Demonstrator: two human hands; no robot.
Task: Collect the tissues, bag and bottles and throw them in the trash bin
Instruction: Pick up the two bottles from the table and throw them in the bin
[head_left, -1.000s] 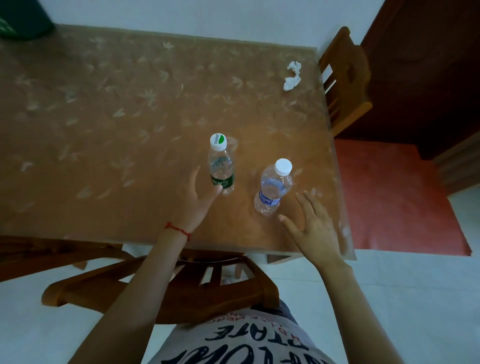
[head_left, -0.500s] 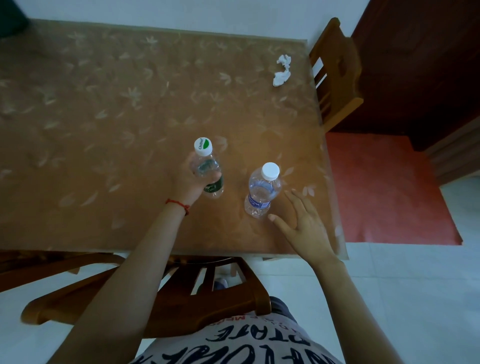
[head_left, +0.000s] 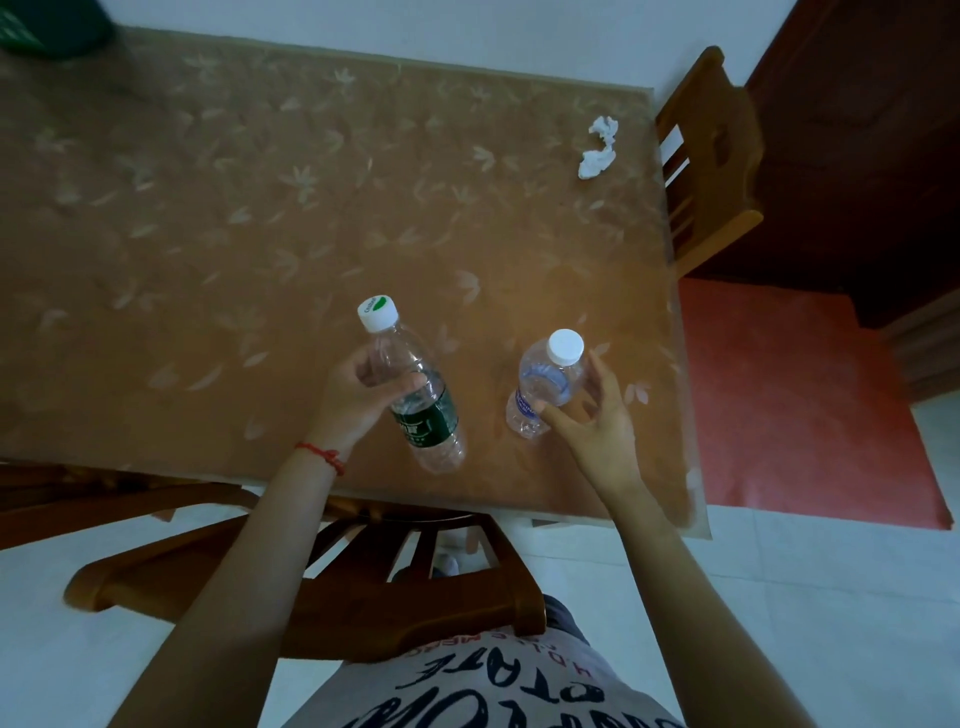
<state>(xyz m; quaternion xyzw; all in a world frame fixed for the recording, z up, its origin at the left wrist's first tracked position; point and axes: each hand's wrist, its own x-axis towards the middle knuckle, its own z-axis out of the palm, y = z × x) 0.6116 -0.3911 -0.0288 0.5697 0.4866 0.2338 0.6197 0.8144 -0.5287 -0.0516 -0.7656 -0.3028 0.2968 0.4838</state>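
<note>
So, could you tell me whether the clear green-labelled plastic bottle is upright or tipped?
Tipped: the clear green-labelled plastic bottle leans in the left hand, white cap up-left.

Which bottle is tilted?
The green-label bottle, gripped by the left hand. The blue-label bottle stands upright on the table.

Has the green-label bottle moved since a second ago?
Yes. The green-label bottle, then upright on the table, is now tilted in the left hand, base toward the near edge.

We seem to be in a home dining room: a table (head_left: 218, 218) under a leaf-patterned cover, carved wooden chairs near (head_left: 332, 592) and far right (head_left: 711, 171), pale floor tiles (head_left: 841, 597), a red mat (head_left: 800, 415), a dark wooden door (head_left: 872, 145).
</note>
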